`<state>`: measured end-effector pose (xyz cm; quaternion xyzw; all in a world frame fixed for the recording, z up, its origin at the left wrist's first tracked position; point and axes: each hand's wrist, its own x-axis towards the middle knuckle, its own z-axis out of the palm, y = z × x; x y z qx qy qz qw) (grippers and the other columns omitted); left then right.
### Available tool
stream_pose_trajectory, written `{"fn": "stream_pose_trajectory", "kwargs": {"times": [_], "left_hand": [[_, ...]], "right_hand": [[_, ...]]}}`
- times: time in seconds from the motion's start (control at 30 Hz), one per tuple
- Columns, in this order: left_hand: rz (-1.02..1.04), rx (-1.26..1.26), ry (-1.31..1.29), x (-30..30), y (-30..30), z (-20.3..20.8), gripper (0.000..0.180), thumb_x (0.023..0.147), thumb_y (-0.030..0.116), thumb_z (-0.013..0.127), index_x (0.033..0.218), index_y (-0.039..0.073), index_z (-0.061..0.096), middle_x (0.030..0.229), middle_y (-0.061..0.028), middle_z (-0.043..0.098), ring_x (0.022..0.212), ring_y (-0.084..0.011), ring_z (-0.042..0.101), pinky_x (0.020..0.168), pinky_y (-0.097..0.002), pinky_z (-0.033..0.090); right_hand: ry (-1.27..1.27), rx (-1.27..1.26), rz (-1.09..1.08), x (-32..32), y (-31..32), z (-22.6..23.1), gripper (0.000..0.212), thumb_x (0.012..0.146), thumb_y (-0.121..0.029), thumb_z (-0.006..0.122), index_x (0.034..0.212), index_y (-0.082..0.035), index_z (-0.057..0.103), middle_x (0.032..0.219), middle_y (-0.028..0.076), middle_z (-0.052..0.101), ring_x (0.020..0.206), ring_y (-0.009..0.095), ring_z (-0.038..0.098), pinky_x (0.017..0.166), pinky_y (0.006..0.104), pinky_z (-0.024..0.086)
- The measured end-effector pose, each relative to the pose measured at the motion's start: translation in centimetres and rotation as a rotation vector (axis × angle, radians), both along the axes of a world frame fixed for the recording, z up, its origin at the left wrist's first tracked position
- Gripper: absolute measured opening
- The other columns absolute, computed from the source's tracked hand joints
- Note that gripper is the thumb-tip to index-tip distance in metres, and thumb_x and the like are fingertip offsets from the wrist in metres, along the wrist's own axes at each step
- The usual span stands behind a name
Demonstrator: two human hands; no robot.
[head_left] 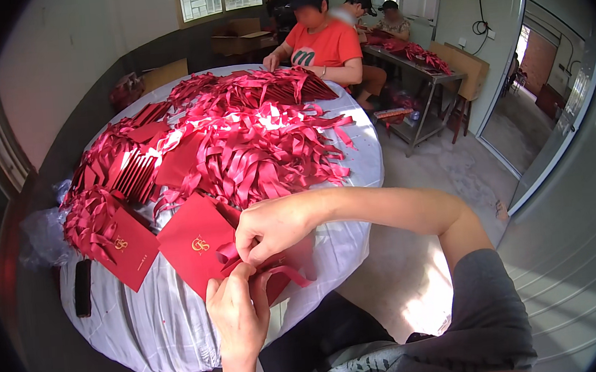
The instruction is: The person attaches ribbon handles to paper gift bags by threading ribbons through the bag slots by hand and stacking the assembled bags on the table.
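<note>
My right hand [270, 229] reaches in from the right, its fingers closed in a pinch on a red satin ribbon [293, 275]. My left hand [236, 308] meets it from below, thumb and fingers pressed together at the same ribbon and the edge of a flat red paper bag [277, 287]. The fingertips partly cover the spot where ribbon and paper meet. Under and beside this lies another red bag [193, 245] with a gold emblem. Farther left, a similar bag [130, 252] rests at a slant on the table.
Heaps of red ribbons [252, 151] and stacked bags [130, 174] cover much of the round, white-clothed table [130, 335]. A black phone [83, 288] and clear plastic [44, 236] lie at its left edge. A co-worker in red [332, 45] sits across; others work at a metal table [423, 65].
</note>
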<state>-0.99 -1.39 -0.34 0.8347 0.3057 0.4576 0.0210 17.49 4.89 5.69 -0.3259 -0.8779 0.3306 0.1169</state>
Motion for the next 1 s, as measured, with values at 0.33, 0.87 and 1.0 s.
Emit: {"fn": "stream_pose_trajectory", "kwargs": {"times": [0.33,0.87,1.0], "left_hand": [[-0.016,-0.054,0.011,-0.1,0.2,0.3,0.025,0.077,0.004,0.073,0.095,0.004,0.057,0.076,-0.0071,0.065,0.060,-0.0227,0.060,0.058,-0.0334,0.037],[-0.033,0.040,0.003,0.7,0.0,0.3,0.021,0.074,0.003,0.073,0.092,0.006,0.061,0.062,-0.0022,0.054,0.050,-0.0183,0.050,0.052,-0.0311,0.032],[-0.012,0.034,0.014,0.8,-0.1,0.3,0.022,0.074,0.001,0.072,0.092,0.006,0.061,0.062,-0.0025,0.054,0.050,-0.0182,0.051,0.052,-0.0307,0.033]], "right_hand": [[0.233,0.069,-0.310,-0.5,-1.7,-1.3,0.014,0.079,-0.014,0.065,0.078,-0.001,0.068,0.071,0.009,0.064,0.063,0.016,0.060,0.060,0.0304,0.046],[0.510,0.094,-0.418,-3.5,1.6,0.4,0.015,0.084,-0.011,0.064,0.079,0.003,0.067,0.068,0.002,0.063,0.065,0.005,0.055,0.061,0.0237,0.046],[0.546,0.147,-0.415,-3.9,2.3,0.1,0.013,0.084,-0.009,0.063,0.080,0.003,0.067,0.076,0.006,0.069,0.069,0.007,0.060,0.063,0.0243,0.048]]}}
